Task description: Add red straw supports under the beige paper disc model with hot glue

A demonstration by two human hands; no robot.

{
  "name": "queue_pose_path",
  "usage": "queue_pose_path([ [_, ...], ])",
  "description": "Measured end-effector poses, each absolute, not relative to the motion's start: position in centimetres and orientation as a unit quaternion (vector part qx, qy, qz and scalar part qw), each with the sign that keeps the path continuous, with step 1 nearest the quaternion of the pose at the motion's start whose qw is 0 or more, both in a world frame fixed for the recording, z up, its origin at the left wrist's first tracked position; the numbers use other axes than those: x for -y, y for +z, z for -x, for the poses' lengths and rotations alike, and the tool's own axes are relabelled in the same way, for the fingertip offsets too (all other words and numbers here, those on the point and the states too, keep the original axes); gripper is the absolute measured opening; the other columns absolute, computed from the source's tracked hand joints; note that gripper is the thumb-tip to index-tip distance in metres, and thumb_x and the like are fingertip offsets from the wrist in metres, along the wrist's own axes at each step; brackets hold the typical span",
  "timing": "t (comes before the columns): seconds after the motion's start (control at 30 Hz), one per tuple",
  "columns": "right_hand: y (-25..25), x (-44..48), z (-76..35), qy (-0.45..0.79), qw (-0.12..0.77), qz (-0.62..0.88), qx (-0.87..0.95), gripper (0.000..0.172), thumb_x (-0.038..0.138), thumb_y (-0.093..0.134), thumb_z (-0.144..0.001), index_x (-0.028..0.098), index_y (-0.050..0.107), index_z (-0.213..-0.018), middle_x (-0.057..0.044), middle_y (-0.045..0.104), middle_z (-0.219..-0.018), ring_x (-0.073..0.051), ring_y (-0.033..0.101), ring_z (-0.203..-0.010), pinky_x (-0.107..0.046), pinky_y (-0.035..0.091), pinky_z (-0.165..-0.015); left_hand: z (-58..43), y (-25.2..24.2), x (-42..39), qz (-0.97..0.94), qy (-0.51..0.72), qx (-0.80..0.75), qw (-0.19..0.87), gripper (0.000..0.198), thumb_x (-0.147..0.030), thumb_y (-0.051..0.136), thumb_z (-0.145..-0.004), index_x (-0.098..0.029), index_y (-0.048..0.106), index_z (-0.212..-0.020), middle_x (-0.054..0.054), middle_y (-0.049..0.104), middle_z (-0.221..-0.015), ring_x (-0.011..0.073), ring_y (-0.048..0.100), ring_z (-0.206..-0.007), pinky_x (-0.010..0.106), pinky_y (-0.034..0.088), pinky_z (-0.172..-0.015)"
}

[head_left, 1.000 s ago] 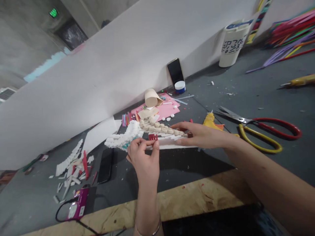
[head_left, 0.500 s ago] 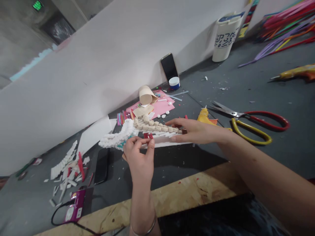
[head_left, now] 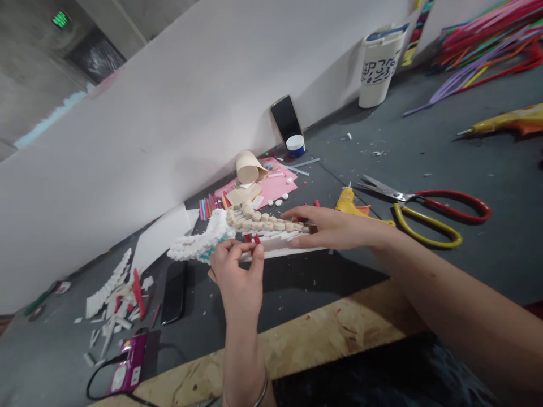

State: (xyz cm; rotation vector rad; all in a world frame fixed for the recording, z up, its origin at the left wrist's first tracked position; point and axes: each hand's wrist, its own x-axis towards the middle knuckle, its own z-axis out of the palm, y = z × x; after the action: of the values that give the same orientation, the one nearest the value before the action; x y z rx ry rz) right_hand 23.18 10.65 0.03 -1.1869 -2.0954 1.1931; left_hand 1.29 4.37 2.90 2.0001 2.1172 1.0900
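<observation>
A craft piece built on white card lies before me, with beige rolled-up bits (head_left: 274, 222) along its top, a fluffy white part (head_left: 207, 237) at its left, and white sticks below the beige row. My left hand (head_left: 237, 271) is at its lower edge, thumb and fingers closed on a small red strip (head_left: 257, 239) against the piece. My right hand (head_left: 328, 227) grips the narrow right end of the piece between thumb and fingers, and its fingertips are partly hidden.
Scissors (head_left: 405, 196) and a yellow glue gun (head_left: 350, 202) lie right of my hands; another glue gun (head_left: 504, 123) is farther right. At left are a black phone (head_left: 173, 291), white and red scraps (head_left: 121, 308) and a purple device (head_left: 129, 362) with a cable. A cup (head_left: 382, 68) stands behind.
The whole view has shifted slightly. My left fingers have moved a little around the red strip, while my right hand keeps its hold on the craft piece.
</observation>
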Motion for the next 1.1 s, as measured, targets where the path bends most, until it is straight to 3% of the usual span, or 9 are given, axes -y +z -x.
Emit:
queue_pose_path([
  [0.5, 0.8, -10.5, -23.1, 0.432, 0.220, 0.435, 0.759, 0.067, 0.050, 0.062, -0.084, 0.020, 0.049, -0.142, -0.010, 0.058, -0.139, -0.027, 0.063, -0.113, -0.037, 0.052, -0.093, -1.4, 3.1, -4.5, -0.656, 0.357, -0.665, 0.022, 0.016, -0.038, 0.065, -0.082, -0.024, 0.071, -0.077, 0.006, 0.063, -0.096, 0.0270, 0.058, -0.100, 0.044, 0.040, -0.097],
  [0.93, -1.0, -11.1, -23.6, 0.432, 0.242, 0.419, 0.761, 0.074, 0.063, 0.062, -0.083, 0.026, 0.047, -0.145, -0.008, 0.063, -0.133, -0.024, 0.067, -0.098, -0.033, 0.054, -0.078, -1.2, 3.2, -4.6, -0.663, 0.330, -0.672, 0.015, 0.014, -0.037, 0.067, -0.082, -0.024, 0.072, -0.077, 0.006, 0.064, -0.097, 0.0284, 0.058, -0.103, 0.046, 0.038, -0.099],
  [1.1, -0.8, -11.0, -23.6, 0.428, 0.242, 0.417, 0.764, 0.073, 0.061, 0.062, -0.083, 0.024, 0.046, -0.145, -0.008, 0.059, -0.139, -0.024, 0.066, -0.100, -0.034, 0.054, -0.080, -1.1, 3.2, -4.4, -0.672, 0.339, -0.658, 0.030, 0.015, -0.037, 0.066, -0.082, -0.024, 0.070, -0.076, 0.005, 0.065, -0.094, 0.0263, 0.061, -0.099, 0.043, 0.041, -0.096],
])
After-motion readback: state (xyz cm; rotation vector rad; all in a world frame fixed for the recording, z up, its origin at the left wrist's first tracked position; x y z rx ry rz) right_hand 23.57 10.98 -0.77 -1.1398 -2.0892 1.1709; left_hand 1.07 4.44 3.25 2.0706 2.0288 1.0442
